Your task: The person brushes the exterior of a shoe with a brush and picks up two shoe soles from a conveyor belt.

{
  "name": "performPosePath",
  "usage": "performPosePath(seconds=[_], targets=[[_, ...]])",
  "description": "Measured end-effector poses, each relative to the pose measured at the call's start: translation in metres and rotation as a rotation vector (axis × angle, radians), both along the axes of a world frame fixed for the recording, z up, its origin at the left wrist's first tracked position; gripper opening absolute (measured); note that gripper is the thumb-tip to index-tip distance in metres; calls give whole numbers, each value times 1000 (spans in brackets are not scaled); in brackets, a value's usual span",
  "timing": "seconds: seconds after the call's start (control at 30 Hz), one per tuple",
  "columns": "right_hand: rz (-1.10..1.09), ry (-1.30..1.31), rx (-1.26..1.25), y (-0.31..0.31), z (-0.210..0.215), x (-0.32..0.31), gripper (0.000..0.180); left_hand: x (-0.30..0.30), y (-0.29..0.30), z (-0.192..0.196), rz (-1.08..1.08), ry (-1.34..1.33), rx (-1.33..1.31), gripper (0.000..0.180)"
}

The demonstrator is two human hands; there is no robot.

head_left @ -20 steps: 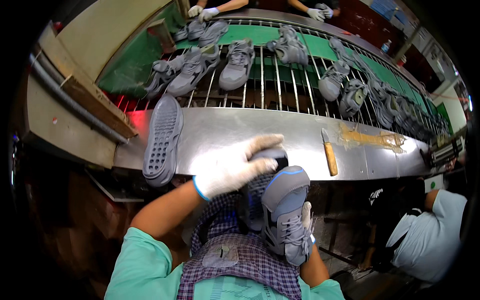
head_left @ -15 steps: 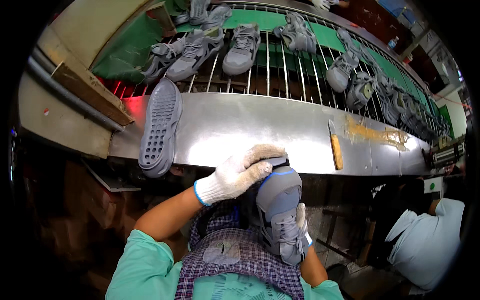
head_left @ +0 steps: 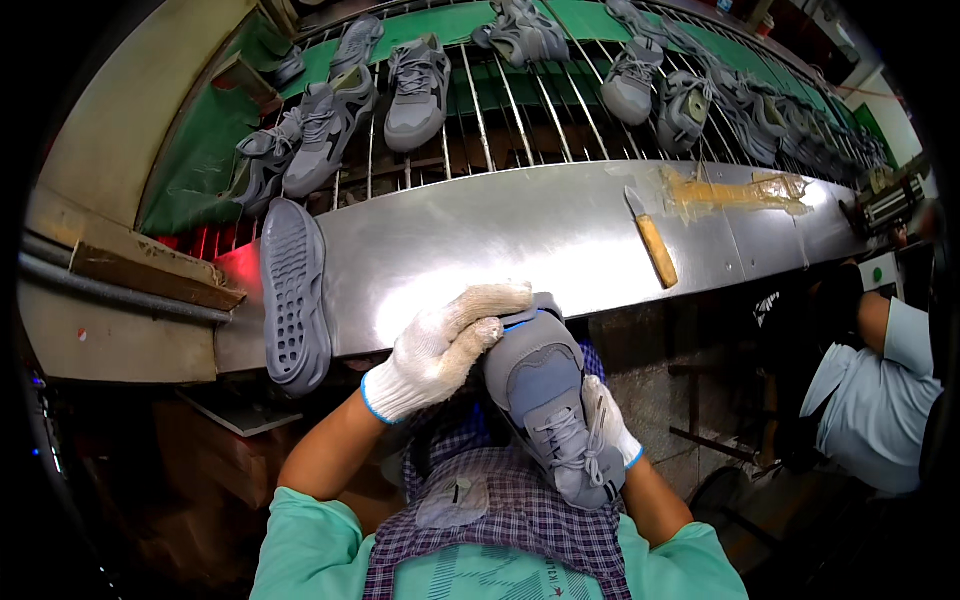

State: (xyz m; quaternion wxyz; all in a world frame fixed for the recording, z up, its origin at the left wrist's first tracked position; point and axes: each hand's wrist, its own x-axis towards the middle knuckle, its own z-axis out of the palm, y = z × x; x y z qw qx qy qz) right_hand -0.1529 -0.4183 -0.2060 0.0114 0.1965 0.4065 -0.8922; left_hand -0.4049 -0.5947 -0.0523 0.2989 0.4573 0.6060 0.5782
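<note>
A grey lace-up shoe point(head_left: 560, 385) is held over my lap, toe pointing away from me and laces up. My left hand point(head_left: 440, 345), in a white knitted glove, pinches the toe end from the left, with the thumb close to a blue line along the toe edge. Gloved as well, my right hand point(head_left: 608, 420) grips the shoe's right side near the laces. Its fingers are partly hidden behind the shoe. Left of my hands, a loose grey shoe sole point(head_left: 293, 300) with rows of square holes lies across the edge of the metal bench point(head_left: 440, 240).
A wooden-handled knife point(head_left: 655, 250) lies on the bench, near brown tape point(head_left: 725, 192). Beyond is a rack of metal bars point(head_left: 480, 115) bearing several grey shoes point(head_left: 417, 95). A wooden block point(head_left: 155, 277) and pipe flank the left. Another person point(head_left: 875, 415) sits at right.
The view has shifted, so the rack sits higher and the knife further left. Both hands keep hold of the shoe, with the left still at its toe. The distant gloved hand is out of view.
</note>
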Motion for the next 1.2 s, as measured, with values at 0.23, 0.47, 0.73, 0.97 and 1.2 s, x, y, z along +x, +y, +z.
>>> performPosePath(seconds=[0.23,0.47,0.73,0.97,1.2], targets=[[24,-11,132,-2,15,-5,75,0,1,0,27,80,-22,40],[53,12,141,3,17,-8,74,0,0,1,61,94,-22,40],[-106,28,-257,-8,10,-4,59,1,12,-9,-38,398,184,54],[31,442,-637,2,4,-9,65,-1,9,-34,-127,-124,87,94],[-24,548,-690,33,42,-70,66,57,5,-106,82,70,112,97]])
